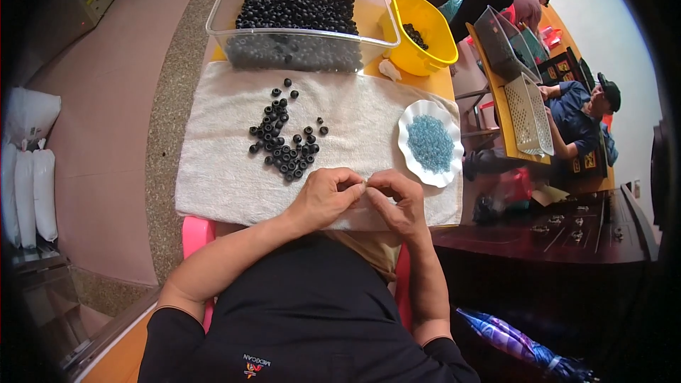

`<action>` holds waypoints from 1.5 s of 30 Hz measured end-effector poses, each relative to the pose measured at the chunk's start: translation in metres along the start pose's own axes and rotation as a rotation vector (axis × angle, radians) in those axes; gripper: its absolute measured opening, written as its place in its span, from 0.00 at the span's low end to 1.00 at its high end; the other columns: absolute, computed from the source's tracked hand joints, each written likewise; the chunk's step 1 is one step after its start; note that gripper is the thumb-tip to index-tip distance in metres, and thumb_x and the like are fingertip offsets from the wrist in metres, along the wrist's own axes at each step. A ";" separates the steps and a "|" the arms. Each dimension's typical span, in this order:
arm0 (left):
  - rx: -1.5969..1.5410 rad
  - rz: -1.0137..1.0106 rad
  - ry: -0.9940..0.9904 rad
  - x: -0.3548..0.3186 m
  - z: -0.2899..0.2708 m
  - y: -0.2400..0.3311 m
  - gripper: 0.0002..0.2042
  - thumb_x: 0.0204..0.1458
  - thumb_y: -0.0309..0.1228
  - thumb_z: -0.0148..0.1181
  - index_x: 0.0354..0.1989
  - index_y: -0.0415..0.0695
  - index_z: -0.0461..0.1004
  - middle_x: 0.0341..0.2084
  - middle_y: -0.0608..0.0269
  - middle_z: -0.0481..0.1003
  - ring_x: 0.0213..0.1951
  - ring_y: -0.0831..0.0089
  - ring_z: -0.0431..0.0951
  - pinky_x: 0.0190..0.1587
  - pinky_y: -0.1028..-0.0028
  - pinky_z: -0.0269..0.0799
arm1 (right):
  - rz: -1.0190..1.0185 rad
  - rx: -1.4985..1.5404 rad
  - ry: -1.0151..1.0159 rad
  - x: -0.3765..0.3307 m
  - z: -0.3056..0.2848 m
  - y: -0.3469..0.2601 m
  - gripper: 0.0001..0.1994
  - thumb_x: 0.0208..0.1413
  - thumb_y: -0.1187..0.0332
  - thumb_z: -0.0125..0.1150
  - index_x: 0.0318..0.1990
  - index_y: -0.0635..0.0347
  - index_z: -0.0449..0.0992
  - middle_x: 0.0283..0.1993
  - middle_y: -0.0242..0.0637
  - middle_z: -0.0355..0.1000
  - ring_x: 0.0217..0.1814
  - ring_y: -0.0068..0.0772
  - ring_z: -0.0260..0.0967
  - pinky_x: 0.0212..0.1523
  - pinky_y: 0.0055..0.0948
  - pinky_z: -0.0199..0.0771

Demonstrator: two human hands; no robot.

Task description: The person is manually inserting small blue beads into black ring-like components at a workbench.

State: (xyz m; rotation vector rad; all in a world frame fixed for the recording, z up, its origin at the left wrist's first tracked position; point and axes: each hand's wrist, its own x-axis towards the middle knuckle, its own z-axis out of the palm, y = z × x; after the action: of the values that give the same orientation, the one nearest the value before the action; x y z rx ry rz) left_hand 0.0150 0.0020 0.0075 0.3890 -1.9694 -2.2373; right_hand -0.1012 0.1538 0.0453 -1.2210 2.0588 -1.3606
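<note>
Dark shirt (305,305), short-slvd, near side of towel; chest bears sm. coloured emblem (251,369) w/ a line of lettering. Folded umbrella (514,340), blue/purple pattern, R of & nearer than towel. Pink chair (198,235), part visible, at towel's near edge. Left hand (320,200) & right hand (401,204), bare, over towel's near edge, R of its middle: each w/ thumb & forefinger closed in a pinch, tips meeting; item btwn them too sm. to tell. White towel (234,128), spread on table, landmark for this list. Black beads (269,145), round, holed, loose cluster, on L half of towel, a few lying apart. White dish (436,180), scalloped rim, on towel's R side; cont. light-blue beads (429,143), sm., translucent, heaped. Crumpled tissue (389,69), white, at towel's far edge, R of middle. Yellow bowl (418,62), beyond towel's far R; cont. a few dark pcs (416,35). Clear tub (386,41), lg., rectangular, beyond towel's far edge, L & ctr; cont. mass of black beads, also seen thru front wall. White sacks (44,191), well L of towel. Well R of towel, 2nd table: white basket (528,113), perforated; grey crate (500,46), contents unclear; seated co-worker (582,117), dark cap, arm by basket.
</note>
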 end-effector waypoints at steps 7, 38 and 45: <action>0.112 0.155 0.104 -0.003 0.006 0.005 0.09 0.57 0.28 0.60 0.39 0.34 0.79 0.25 0.64 0.79 0.27 0.82 0.77 0.30 0.79 0.74 | 0.266 0.121 0.022 -0.004 0.007 0.008 0.10 0.61 0.66 0.60 0.41 0.65 0.79 0.32 0.38 0.78 0.36 0.25 0.74 0.40 0.26 0.73; -0.193 -0.025 0.041 0.002 0.001 -0.003 0.09 0.58 0.27 0.61 0.40 0.32 0.77 0.26 0.65 0.77 0.28 0.81 0.76 0.33 0.79 0.75 | -0.244 -0.541 0.172 0.038 0.005 0.015 0.08 0.48 0.81 0.63 0.37 0.62 0.75 0.34 0.41 0.74 0.33 0.38 0.75 0.33 0.31 0.75; -0.313 -0.020 0.062 0.003 0.000 -0.006 0.08 0.57 0.27 0.60 0.38 0.33 0.78 0.24 0.66 0.77 0.26 0.82 0.75 0.31 0.80 0.73 | -0.260 -0.483 0.152 0.041 0.003 0.015 0.09 0.48 0.83 0.60 0.38 0.65 0.76 0.40 0.44 0.75 0.36 0.39 0.75 0.36 0.29 0.76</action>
State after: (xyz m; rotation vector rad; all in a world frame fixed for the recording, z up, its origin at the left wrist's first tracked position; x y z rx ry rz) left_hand 0.0123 0.0023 0.0014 0.4320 -1.5562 -2.4588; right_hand -0.1286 0.1207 0.0365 -1.6757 2.5035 -1.1183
